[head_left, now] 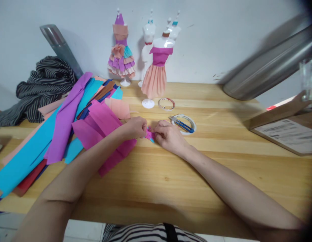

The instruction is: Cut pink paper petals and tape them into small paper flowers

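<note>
Between my hands is a small scrap of pink and blue crepe paper (149,134), close above the wooden table. My left hand (136,127) has its fingers closed at the scrap's left side; what exactly they pinch is hidden. My right hand (169,135) pinches the scrap from the right with thumb and fingers. Beside my left forearm lie sheets of magenta crepe paper (101,117). Blue-handled thread snips (182,124) rest across a roll of tape (192,121), just beyond my right hand.
Several small white mannequins stand at the wall, one in a pink and peach paper dress (156,77), another in a ruffled dress (121,55). A pile of coloured paper strips (53,124) and striped cloth (49,80) lie left. A cardboard box (287,131) and metal flask (267,64) stand right.
</note>
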The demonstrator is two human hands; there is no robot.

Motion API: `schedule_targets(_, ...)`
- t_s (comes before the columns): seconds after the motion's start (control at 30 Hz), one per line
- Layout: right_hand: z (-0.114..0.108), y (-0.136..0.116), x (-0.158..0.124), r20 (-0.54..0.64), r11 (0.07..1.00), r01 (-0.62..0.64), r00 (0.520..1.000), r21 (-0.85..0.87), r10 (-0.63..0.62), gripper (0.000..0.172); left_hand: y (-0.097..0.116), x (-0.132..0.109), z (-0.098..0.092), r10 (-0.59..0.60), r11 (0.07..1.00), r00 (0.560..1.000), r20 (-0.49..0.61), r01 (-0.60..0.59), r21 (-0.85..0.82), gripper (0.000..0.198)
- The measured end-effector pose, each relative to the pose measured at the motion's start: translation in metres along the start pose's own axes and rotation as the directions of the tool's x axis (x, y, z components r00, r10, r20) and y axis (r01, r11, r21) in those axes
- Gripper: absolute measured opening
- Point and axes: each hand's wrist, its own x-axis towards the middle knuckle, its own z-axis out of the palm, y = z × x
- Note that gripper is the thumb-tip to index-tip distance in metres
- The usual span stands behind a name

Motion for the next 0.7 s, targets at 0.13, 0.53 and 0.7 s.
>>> schedule_targets(0.13, -0.0013, -0.0011, 0.0005, 0.009, 1.000, 0.009, 1.000, -0.021, -0.009, 0.028, -0.0039, 0.0024, 0.0025, 0.009, 0.998, 1.000, 0.007, -0.009, -0.054, 0.007)
schedule_targets(0.53, 0.0049, 0.0016, -0.0031, 0.083, 0.996, 0.039, 0.996, -0.079, -0.033, 0.030, 0.0011, -0.0006, -0.0033, -0.001, 0.993, 1.000, 0.008, 0.002, -0.121, 0.010)
schedule_targets(0.7, 0.0006, 0.0004, -0.0001, 0.054, 1.000, 0.000, 0.999, 0.015, 0.000, 0.033, -0.0052, 0.0021, -0.0041, 0.012, 0.992, 1.000, 0.007, -0.011, -0.123, 0.009)
